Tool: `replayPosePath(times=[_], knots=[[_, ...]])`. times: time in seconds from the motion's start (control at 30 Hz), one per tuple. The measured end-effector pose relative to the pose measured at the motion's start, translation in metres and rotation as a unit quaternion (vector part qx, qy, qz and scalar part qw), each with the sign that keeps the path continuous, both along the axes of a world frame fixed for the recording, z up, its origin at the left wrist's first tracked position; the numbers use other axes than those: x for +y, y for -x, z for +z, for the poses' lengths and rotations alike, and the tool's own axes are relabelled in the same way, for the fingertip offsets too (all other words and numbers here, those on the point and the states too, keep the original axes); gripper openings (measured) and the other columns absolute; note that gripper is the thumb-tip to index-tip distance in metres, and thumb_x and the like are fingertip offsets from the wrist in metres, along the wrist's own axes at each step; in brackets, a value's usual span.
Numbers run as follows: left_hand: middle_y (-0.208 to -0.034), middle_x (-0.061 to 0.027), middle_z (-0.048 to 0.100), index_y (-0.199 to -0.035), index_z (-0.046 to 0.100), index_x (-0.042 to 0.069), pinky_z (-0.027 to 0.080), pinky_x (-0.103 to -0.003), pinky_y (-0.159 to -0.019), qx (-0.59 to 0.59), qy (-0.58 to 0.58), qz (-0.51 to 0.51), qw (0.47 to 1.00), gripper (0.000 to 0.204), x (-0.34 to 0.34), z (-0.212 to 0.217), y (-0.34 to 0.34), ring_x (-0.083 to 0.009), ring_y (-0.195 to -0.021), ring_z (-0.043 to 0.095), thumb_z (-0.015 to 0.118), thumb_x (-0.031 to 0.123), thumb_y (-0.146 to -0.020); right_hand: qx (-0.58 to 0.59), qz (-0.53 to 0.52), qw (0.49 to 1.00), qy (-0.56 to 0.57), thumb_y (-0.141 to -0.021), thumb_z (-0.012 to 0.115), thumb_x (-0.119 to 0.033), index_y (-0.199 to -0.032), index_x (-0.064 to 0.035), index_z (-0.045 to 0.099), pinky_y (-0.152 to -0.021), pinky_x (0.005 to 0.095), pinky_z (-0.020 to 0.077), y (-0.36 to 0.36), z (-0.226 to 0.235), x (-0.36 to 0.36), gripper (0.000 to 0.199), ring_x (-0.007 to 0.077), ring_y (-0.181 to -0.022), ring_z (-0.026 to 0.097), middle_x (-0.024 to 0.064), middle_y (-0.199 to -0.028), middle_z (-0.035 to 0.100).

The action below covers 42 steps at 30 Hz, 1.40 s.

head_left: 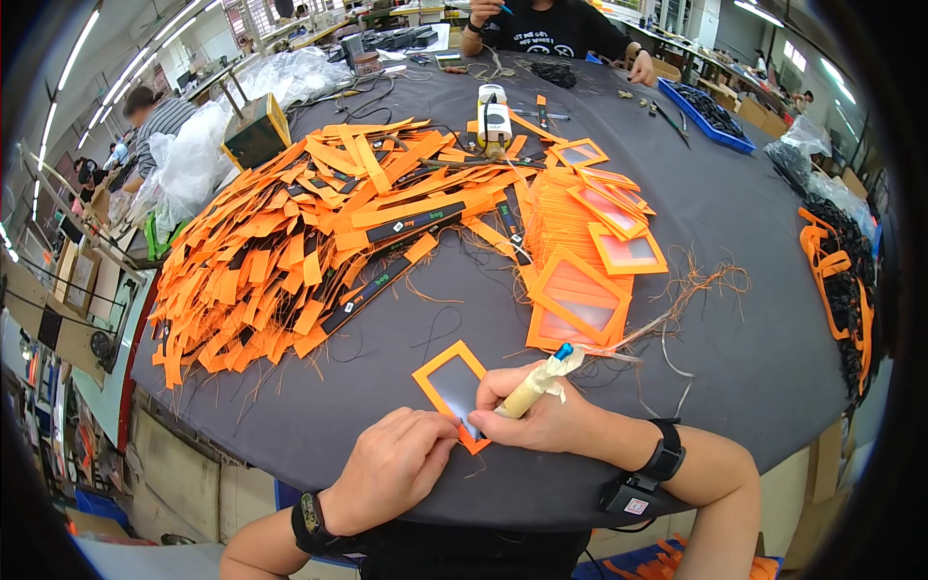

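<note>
At the near side of the grey table lies a small orange-bordered clear window panel (429, 384). My left hand (391, 464) has its fingers closed in a pinch on the panel's near edge. In my right hand (556, 422) is a thick pen-shaped tool (528, 391), wrapped in tan tape with a blue end pointing up; its lower tip comes down at the panel's near corner. Beyond the panel, a stack of similar orange-framed panels (619, 246) spreads to the right. A large heap of orange and black straps (256, 266) covers the table's left half.
Loose orange threads (710, 278) trail right of the stack. A white device (493, 118) stands behind it. At the far side sits another person (556, 29), near a blue tray (710, 118). Orange and black straps (836, 280) hang at the right edge; plastic bags (198, 155) lie left.
</note>
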<state>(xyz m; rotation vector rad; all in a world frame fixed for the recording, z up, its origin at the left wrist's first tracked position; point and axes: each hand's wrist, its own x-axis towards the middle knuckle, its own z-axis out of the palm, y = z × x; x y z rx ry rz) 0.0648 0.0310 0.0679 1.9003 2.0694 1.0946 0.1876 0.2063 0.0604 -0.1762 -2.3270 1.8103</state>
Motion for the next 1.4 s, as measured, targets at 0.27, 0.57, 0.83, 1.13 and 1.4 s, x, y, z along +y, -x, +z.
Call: replayPosePath(times=[0.27, 0.57, 0.83, 1.13, 1.4], knots=[[-0.089, -0.0088, 0.069, -0.086, 0.060, 0.002, 0.049, -0.033, -0.064, -0.024, 0.002, 0.004, 1.000, 0.012, -0.001, -0.002, 0.002, -0.0248, -0.070, 0.061, 0.067, -0.002, -0.077, -0.004, -0.002, 1.000, 0.011, -0.084, 0.067, -0.015, -0.071, -0.0046, 0.056, -0.049, 0.0250, 0.0365, 0.000, 0.000, 0.000, 0.020, 0.0064, -0.055, 0.046, -0.0010, -0.059, 0.052], [-0.089, -0.0091, 0.069, -0.086, 0.058, 0.002, 0.049, -0.033, -0.064, -0.029, 0.000, 0.000, 1.000, 0.013, -0.001, -0.001, 0.002, -0.0249, -0.069, 0.061, 0.067, -0.002, -0.078, -0.002, -0.005, 1.000, -0.003, -0.084, 0.067, -0.016, -0.072, -0.0048, 0.057, -0.049, 0.0259, 0.0373, 0.001, -0.004, 0.000, 0.020, 0.0078, -0.054, 0.047, -0.0001, -0.059, 0.053], [-0.090, -0.0100, 0.069, -0.087, 0.058, 0.002, 0.050, -0.034, -0.065, -0.030, 0.010, 0.004, 0.999, 0.012, -0.001, -0.001, 0.002, -0.0257, -0.071, 0.062, 0.066, -0.002, -0.079, -0.018, 0.004, 1.000, -0.007, -0.084, 0.067, -0.013, -0.077, -0.0039, 0.061, -0.052, 0.0226, 0.0380, -0.001, 0.000, 0.001, 0.014, 0.0040, -0.059, 0.049, -0.0021, -0.065, 0.057], [-0.092, -0.0101, 0.070, -0.084, 0.062, 0.002, 0.052, -0.031, -0.075, -0.108, 0.016, 0.056, 0.993, 0.006, -0.027, 0.024, 0.023, -0.0231, -0.080, 0.067, 0.062, -0.003, -0.080, -0.059, -0.060, 0.981, 0.174, -0.089, 0.063, -0.014, -0.080, -0.0041, 0.056, -0.051, 0.0203, 0.0451, 0.000, -0.003, 0.005, 0.015, 0.0057, -0.056, 0.056, 0.0010, -0.068, 0.059], [-0.127, -0.0198, 0.053, -0.111, 0.061, 0.001, 0.043, -0.045, -0.093, 0.278, 0.136, 0.225, 0.924, 0.041, -0.041, 0.049, 0.040, -0.0372, -0.113, 0.051, 0.074, 0.014, -0.074, 0.084, -0.161, 0.937, 0.300, -0.090, 0.060, -0.011, -0.081, -0.0030, 0.055, -0.047, 0.0223, 0.0472, -0.006, 0.033, 0.015, 0.013, 0.0093, -0.053, 0.060, 0.0041, -0.067, 0.060]])
